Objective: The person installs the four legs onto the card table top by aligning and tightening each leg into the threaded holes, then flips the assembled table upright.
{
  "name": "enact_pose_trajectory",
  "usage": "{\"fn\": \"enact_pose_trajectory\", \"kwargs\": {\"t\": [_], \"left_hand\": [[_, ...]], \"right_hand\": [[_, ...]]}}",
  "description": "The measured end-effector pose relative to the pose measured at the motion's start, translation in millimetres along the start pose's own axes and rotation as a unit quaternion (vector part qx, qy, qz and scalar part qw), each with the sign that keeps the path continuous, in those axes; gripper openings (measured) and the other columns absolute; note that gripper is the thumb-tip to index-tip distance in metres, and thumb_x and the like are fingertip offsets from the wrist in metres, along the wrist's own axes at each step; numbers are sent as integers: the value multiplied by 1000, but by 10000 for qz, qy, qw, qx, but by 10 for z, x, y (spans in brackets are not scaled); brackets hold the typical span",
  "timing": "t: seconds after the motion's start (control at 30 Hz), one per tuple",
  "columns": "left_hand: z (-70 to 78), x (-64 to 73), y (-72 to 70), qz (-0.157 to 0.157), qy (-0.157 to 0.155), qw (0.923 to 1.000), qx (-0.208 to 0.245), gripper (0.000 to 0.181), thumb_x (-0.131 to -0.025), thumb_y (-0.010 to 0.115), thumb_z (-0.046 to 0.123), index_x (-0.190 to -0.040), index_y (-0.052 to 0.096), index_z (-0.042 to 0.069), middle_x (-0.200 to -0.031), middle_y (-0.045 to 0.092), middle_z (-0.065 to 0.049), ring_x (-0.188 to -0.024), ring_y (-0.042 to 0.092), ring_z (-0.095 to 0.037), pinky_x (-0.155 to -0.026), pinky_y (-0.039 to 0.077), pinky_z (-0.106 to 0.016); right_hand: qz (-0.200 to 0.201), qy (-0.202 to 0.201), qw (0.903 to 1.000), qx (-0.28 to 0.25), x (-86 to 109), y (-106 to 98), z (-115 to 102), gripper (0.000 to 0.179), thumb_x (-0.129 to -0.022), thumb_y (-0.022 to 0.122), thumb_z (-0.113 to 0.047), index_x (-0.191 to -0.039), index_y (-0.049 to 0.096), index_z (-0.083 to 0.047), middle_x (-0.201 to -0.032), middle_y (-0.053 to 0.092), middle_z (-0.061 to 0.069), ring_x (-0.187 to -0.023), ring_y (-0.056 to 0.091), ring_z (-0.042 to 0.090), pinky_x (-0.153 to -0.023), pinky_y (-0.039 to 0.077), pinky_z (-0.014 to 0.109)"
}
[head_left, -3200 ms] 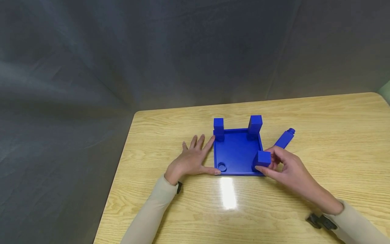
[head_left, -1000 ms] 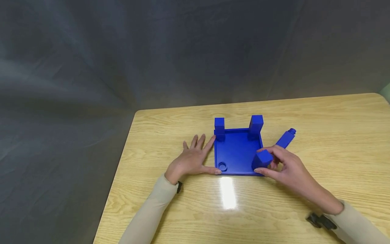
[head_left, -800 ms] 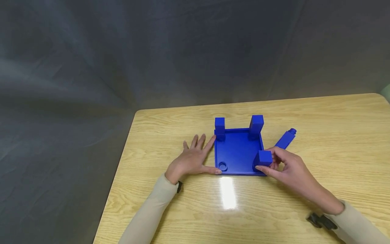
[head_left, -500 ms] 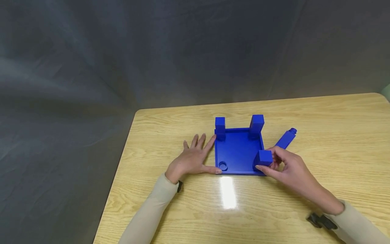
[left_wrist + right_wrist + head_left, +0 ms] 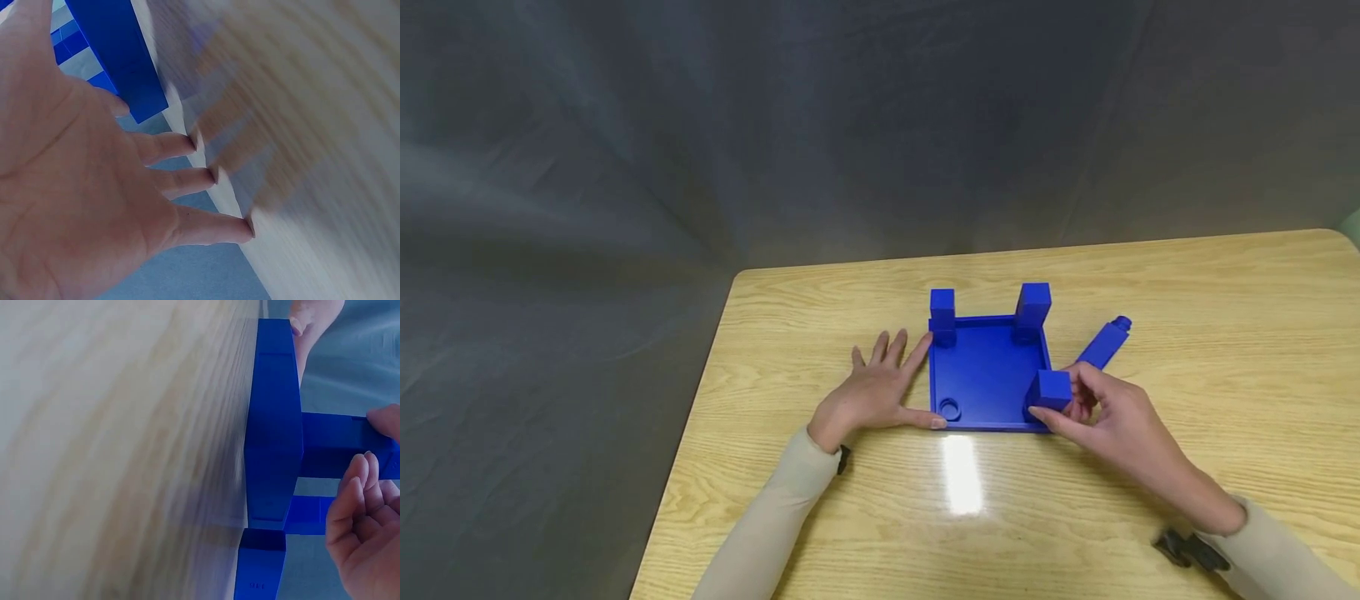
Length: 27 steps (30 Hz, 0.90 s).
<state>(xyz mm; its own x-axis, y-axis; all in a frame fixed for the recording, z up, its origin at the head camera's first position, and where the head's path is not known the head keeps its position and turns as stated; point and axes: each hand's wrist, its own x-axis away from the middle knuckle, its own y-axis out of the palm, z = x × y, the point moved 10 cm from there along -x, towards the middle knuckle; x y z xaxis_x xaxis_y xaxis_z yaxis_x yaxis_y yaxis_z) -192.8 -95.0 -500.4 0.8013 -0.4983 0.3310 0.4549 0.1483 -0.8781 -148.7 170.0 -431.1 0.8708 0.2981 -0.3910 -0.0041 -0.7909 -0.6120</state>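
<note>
A blue square tray [image 5: 985, 367] with a low rim lies on the table. My left hand [image 5: 876, 396] is spread along its left side, index fingertip and thumb at the rim; in the left wrist view its fingertips touch the tabletop. My right hand [image 5: 1112, 408] pinches a blue square post [image 5: 1051, 388] between thumb and fingers. That post stands upright at the tray's near right corner, its foot partly hidden. Two similar posts, the far left post [image 5: 942, 310] and the far right post [image 5: 1033, 305], stand in the back corners. A round socket [image 5: 950, 409] shows at the near left corner.
A loose blue post [image 5: 1103, 345] with a threaded end lies on the wooden table [image 5: 850, 533], just beyond my right hand. Dark fabric [image 5: 880, 125] hangs behind the table and along its left side.
One second ago the gripped post stood turned at an angle; now its sides line up with the tray. My right fingers have shifted with the turn. The left hand keeps its place.
</note>
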Motion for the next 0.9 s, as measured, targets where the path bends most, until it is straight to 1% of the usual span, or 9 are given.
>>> {"fn": "enact_pose_trajectory", "kwargs": {"t": [0.13, 0.23, 0.37, 0.47, 0.57, 0.6, 0.7, 0.8, 0.9], "left_hand": [[-3, 1, -1, 16, 1, 10000, 11, 127, -91, 73, 78, -176, -8, 31, -180, 1, -23, -162, -2, -53, -116, 7, -86], [-4, 1, 1, 26, 7, 10000, 19, 127, -90, 73, 78, -177, -8, 31, -180, 1, -23, -162, -1, -53, -116, 7, -86], [-4, -1, 1, 17, 16, 10000, 35, 127, -91, 72, 79, -177, -8, 30, -180, 0, -23, -162, -2, -52, -116, 6, -86], [-6, -5, 3, -2, 18, 10000, -1, 127, -91, 71, 79, -176, -9, 30, -180, 0, -23, -162, -3, -52, -116, 6, -86], [-6, -8, 5, -19, 17, 10000, -32, 127, -91, 71, 80, -176, -9, 30, -181, 0, -22, -162, -3, -52, -115, 6, -86], [-6, -11, 6, -27, 21, 10000, -50, 127, -91, 71, 80, -176, -9, 30, -181, 0, -22, -162, -3, -53, -115, 6, -87], [-1, -15, 5, -25, 34, 10000, -67, 127, -91, 71, 80, -176, -9, 29, -180, 0, -23, -162, -2, -53, -115, 6, -87], [0, -21, 8, -16, 57, 9999, -81, 127, -91, 71, 79, -176, -9, 29, -180, 1, -24, -162, -2, -54, -115, 7, -87], [0, -21, 7, -5, 65, 10000, -73, 127, -91, 71, 79, -176, -9, 29, -180, 1, -24, -162, -2, -54, -115, 6, -87]], "right_hand": [[-93, 91, 9997, -193, 7, 22, 11, 47, -77, 98, -2, -91, 55, -18, -69, 60, -15, -60, 56, 5, -55, 43, 19], [-169, 105, 9991, -384, 12, 22, 16, 44, -79, 96, 0, -93, 58, -18, -71, 61, -13, -62, 57, 7, -55, 43, 19], [-413, 61, 9969, -673, 20, -1, 30, 40, -82, 93, 3, -104, 66, -17, -76, 62, -12, -66, 59, 9, -58, 45, 21], [-684, -116, 9940, -844, 18, -40, 45, 47, -82, 91, 6, -119, 70, -16, -81, 63, -11, -71, 59, 9, -61, 47, 24], [-880, -367, 9912, -913, 9, -109, 58, 58, -80, 91, 10, -127, 70, -16, -89, 65, -7, -77, 60, 10, -68, 49, 24], [-910, -410, 9907, -929, 7, -137, 69, 59, -80, 90, 11, -128, 70, -17, -91, 66, -5, -79, 61, 10, -70, 50, 23], [-918, -368, 9902, -982, 0, -227, 138, 57, -82, 88, 13, -127, 71, -17, -98, 67, 0, -85, 60, 10, -75, 50, 22], [-817, -298, 9918, -933, -19, -318, 238, 54, -83, 84, 17, -127, 72, -13, -100, 65, 2, -88, 57, 11, -74, 48, 22], [-694, -404, 9944, -683, -50, -396, 328, 57, -80, 84, 20, -128, 73, -8, -103, 63, 3, -88, 55, 12, -71, 47, 21]]}}
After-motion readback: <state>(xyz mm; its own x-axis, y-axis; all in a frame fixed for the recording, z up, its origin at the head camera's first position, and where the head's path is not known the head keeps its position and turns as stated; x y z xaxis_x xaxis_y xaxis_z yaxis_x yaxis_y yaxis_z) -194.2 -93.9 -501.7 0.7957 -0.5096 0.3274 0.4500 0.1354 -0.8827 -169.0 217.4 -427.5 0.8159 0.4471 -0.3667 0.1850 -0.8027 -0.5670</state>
